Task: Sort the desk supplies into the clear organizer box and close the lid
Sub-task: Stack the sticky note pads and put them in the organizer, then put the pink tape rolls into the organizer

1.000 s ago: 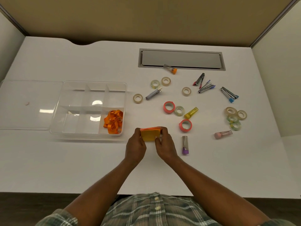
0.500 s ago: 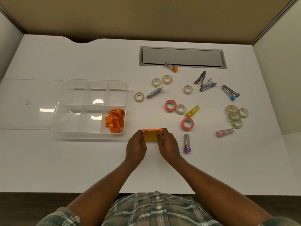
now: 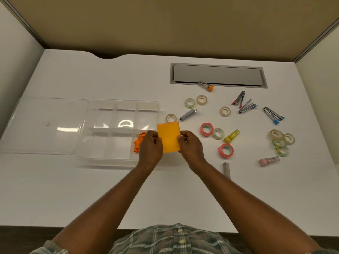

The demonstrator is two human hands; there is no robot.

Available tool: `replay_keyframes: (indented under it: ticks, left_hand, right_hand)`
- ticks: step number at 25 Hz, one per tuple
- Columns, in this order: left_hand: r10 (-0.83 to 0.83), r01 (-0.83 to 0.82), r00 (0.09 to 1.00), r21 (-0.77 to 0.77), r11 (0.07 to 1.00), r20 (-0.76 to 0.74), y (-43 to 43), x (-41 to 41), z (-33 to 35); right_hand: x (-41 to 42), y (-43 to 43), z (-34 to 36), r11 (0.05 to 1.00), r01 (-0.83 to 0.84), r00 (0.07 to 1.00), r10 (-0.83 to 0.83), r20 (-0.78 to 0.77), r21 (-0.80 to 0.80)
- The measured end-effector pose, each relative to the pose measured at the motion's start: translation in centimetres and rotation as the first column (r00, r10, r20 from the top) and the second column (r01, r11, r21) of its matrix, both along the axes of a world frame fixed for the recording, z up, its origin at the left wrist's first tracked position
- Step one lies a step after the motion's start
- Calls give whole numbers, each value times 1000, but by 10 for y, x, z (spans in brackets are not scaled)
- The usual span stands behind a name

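An orange-yellow sticky-note pad [image 3: 168, 137] is held between my left hand [image 3: 150, 147] and my right hand [image 3: 190, 146], lifted just off the desk beside the right end of the clear organizer box [image 3: 121, 104]. The pad's broad face points up at me. Orange rubber bands [image 3: 138, 144] lie in the box's near-right compartment, partly hidden behind my left hand. The box's clear lid [image 3: 44, 125] lies open flat to the left.
Several tape rolls [image 3: 206, 129], small staplers [image 3: 273, 116] and capped tubes [image 3: 232, 136] are scattered over the white desk to the right. A grey cable hatch [image 3: 218, 75] sits at the back. Partition walls enclose the desk on three sides.
Both hands lifted the pad off the desk and tilted it, so its broad face now shows instead of its edge. It has also shifted a little toward the box.
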State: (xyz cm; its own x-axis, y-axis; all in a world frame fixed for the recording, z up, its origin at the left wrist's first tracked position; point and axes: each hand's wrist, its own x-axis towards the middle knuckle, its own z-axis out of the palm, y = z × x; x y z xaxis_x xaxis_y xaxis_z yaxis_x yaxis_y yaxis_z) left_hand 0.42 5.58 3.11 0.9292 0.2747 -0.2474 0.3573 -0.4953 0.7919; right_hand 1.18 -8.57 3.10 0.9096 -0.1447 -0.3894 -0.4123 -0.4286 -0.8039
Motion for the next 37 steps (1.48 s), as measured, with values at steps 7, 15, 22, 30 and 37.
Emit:
replay_keyframes:
  ticks: [7,15,22,30,37]
  left_hand:
    - [164,-159,984,63,985,-71,85,98,4]
    - [-19,63,985,249,966,-174,85,126,-23]
    - [-125,128,991,454,882,-37,75,105,-20]
    - [-183,163,983,378,911,16,55,72,-10]
    - [-236,188,966,340,922,107,0,31,-2]
  right_hand:
    - [39,68,-1,948,-221,971,237,43,-228]
    - [25,90,-26,782,-367,927,355,-124,-503]
    - [17,89,-26,789,-360,933,308,-187,-498]
    - [-5,43,-20,819,-266,961,268,-69,-509]
    - [-32,-65,-22,718,-20,997,68,41,-696]
